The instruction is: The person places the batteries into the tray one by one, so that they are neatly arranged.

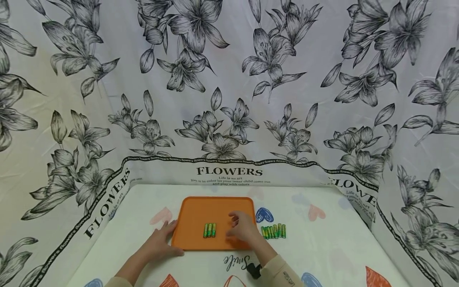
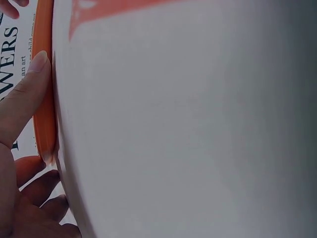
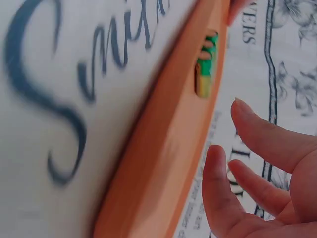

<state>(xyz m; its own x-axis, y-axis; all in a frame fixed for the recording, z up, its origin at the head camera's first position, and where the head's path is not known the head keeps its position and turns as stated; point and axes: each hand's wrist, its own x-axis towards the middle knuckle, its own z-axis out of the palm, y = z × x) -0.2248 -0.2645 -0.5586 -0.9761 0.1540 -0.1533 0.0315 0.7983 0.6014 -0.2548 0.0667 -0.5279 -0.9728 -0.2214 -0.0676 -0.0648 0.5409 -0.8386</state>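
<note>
An orange tray [image 1: 193, 209] lies on the table. At its front left corner my left hand [image 1: 157, 244] holds the edge, with the thumb along the front side and the fingers at the left side. In the left wrist view that thumb [image 2: 30, 91] presses on the tray rim [image 2: 43, 119]. Three green-and-yellow batteries [image 1: 209, 230] lie side by side on the tray. Over the tray's right part hovers my right hand [image 1: 244, 228], fingers apart and loosely bent, with nothing between them. The right wrist view shows its thumb [image 3: 262, 134] and fingers separated.
Just right of the tray, several more green-and-yellow batteries [image 1: 274, 231] lie in a row on the heart-patterned tablecloth [image 1: 322, 251]. A flower-printed curtain [image 1: 229, 79] closes off the back and both sides.
</note>
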